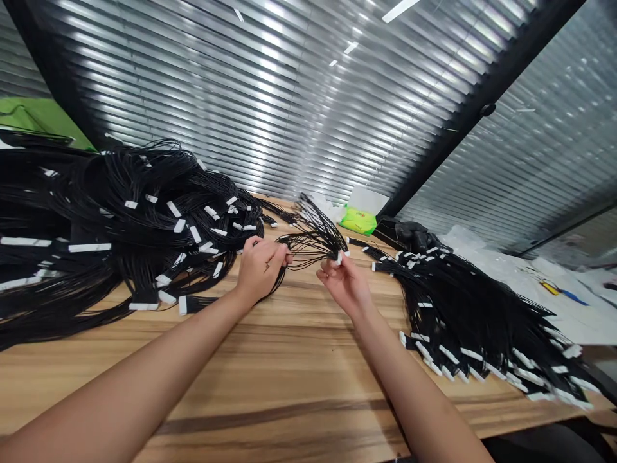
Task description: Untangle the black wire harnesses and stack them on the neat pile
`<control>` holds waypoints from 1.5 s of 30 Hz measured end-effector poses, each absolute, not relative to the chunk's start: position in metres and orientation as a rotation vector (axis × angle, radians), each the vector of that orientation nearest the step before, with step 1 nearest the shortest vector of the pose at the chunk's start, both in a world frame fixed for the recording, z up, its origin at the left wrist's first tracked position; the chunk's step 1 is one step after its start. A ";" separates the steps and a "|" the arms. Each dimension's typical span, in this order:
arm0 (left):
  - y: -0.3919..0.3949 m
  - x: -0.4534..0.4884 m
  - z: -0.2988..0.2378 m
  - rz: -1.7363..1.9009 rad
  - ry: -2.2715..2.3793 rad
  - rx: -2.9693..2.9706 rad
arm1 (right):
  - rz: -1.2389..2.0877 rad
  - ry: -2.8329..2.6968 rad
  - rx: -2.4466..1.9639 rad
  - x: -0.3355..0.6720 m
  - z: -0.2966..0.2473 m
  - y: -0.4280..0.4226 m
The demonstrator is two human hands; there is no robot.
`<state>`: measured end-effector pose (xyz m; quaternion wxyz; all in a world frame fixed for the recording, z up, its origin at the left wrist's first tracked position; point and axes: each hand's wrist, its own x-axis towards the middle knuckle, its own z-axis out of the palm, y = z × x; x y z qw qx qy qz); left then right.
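Note:
A thin bundle of black wires (311,241) with a small white connector at its end stretches between my two hands above the wooden table (289,360). My left hand (261,267) is closed around the bundle's left part, close to the big tangled heap of black wire harnesses with white connectors (110,238). My right hand (343,283) pinches the white connector end of the same bundle with its fingertips. To the right lies a second, laid-out pile of black harnesses (472,321), its white connectors in rows.
A green packet (358,220) and a black object (409,235) sit at the table's back edge under the closed blinds. White sheets with small tools (559,289) lie at the far right. A green surface (43,119) shows at the far left.

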<state>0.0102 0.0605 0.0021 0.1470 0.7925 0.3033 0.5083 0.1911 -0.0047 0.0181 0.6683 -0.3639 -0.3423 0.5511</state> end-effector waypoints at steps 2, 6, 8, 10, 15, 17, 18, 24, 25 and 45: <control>0.063 0.012 0.001 1.391 0.830 2.246 | 1.300 -0.738 -0.742 0.184 0.016 -0.008; 0.065 0.016 -0.001 1.296 0.744 2.152 | 1.389 -0.681 -0.662 0.174 0.013 -0.012; 0.063 0.015 0.000 1.341 0.769 2.132 | 1.391 -0.677 -0.674 0.171 0.013 -0.015; 0.061 0.012 0.001 1.446 0.845 2.141 | 1.373 -0.679 -0.686 0.170 0.016 -0.018; 0.060 0.008 0.002 1.576 0.818 2.146 | 1.328 -0.682 -0.646 0.170 0.022 -0.023; 0.062 0.010 0.000 1.546 0.769 2.041 | 1.291 -0.694 -0.675 0.170 0.023 -0.022; 0.064 0.011 -0.002 1.543 0.756 1.947 | 1.270 -0.697 -0.690 0.170 0.022 -0.020; 0.079 0.022 -0.009 1.301 0.611 1.365 | 1.249 -0.708 -0.725 0.166 0.010 -0.011; 0.080 0.022 -0.009 1.206 0.588 1.320 | 1.246 -0.722 -0.733 0.165 0.009 -0.011; 0.082 0.030 -0.013 1.377 0.696 1.101 | 0.970 -1.106 -0.959 0.157 -0.005 -0.019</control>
